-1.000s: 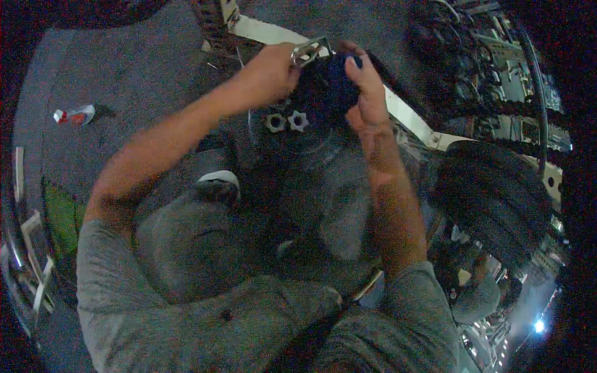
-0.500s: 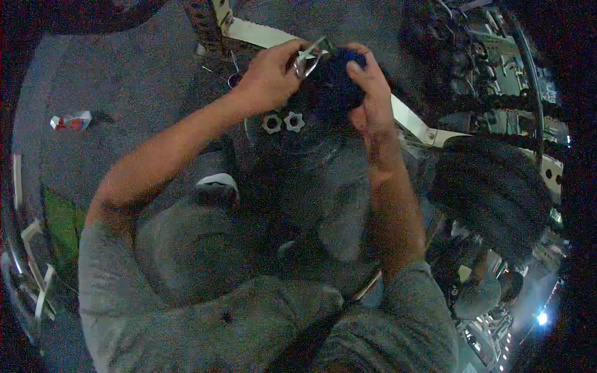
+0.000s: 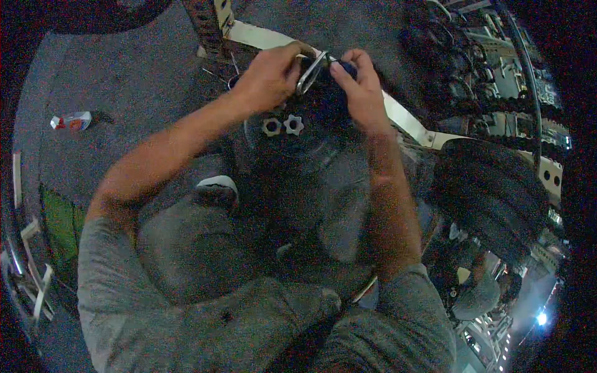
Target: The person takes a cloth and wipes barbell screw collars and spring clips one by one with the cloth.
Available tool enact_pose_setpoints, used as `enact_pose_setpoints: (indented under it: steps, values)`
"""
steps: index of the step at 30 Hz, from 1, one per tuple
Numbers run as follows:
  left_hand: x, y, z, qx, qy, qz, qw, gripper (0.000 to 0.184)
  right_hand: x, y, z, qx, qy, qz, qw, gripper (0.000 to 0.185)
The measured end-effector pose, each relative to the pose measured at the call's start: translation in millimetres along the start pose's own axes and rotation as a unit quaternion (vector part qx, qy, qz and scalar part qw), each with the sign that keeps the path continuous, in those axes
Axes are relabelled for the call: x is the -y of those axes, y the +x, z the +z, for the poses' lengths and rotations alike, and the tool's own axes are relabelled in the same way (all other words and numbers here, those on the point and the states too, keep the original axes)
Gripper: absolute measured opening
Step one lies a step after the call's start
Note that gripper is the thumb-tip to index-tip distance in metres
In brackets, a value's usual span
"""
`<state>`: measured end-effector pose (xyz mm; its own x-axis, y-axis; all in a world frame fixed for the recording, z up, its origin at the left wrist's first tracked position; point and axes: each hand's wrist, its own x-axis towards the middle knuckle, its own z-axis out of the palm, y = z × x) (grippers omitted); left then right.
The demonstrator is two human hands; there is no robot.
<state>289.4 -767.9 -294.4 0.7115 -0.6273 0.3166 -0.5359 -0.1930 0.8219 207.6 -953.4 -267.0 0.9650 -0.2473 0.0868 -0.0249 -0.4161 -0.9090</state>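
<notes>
My left hand (image 3: 268, 76) is closed on a shiny metal ring-like part (image 3: 311, 73), seen nearly edge-on and tilted. Just to its right, my right hand (image 3: 365, 87) pinches a dark blue, cloth-like bundle (image 3: 347, 67) between thumb and fingers, close to the ring's upper end. Whether the bundle touches the metal I cannot tell. Below my hands, two star-shaped metal rings, a duller one (image 3: 272, 127) and a brighter one (image 3: 294, 124), lie side by side on a dark surface.
A cream metal bar (image 3: 264, 36) runs behind my hands. Thin metal tools (image 3: 217, 76) lie left of my left wrist. A white and red packet (image 3: 71, 121) is on the grey floor. At right stand a dark tyre-like object (image 3: 491, 193) and racks of metal parts (image 3: 510, 68).
The metal part has turned more edge-on and dropped slightly. My right hand has come down and left toward it, and less of the blue bundle shows.
</notes>
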Motion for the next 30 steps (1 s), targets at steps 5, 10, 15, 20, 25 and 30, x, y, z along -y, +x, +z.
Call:
enact_pose_setpoints:
  steps: [5,10,15,20,25,30]
  values:
    - [-0.5,-1.1,-3.7,-0.007,0.096,0.078,0.992,0.037,1.9,0.9,1.9,0.017,0.089,0.032,0.995,0.024]
    - [-10.6,-1.7,-9.4,-0.008,0.024,0.034,0.999,0.030,10.5,1.4,0.8,0.011,0.180,0.082,0.980,0.023]
    - [3.9,-3.1,5.0,-0.022,-0.078,0.011,0.997,0.025,16.2,-1.6,-7.8,0.046,0.409,0.074,0.908,0.029]
    - [-25.7,-8.1,5.1,0.056,-0.495,-0.284,0.819,0.025,28.3,-7.8,-11.4,0.062,0.440,0.002,0.896,0.037]
    - [-13.1,-15.0,22.8,0.007,-0.314,-0.180,0.932,0.024,32.8,-8.4,-10.6,0.039,0.386,0.011,0.922,0.032]
    - [-15.7,-16.5,13.6,-0.113,0.070,0.008,0.991,0.029,18.5,-6.0,-5.5,0.002,0.234,-0.007,0.972,0.032]
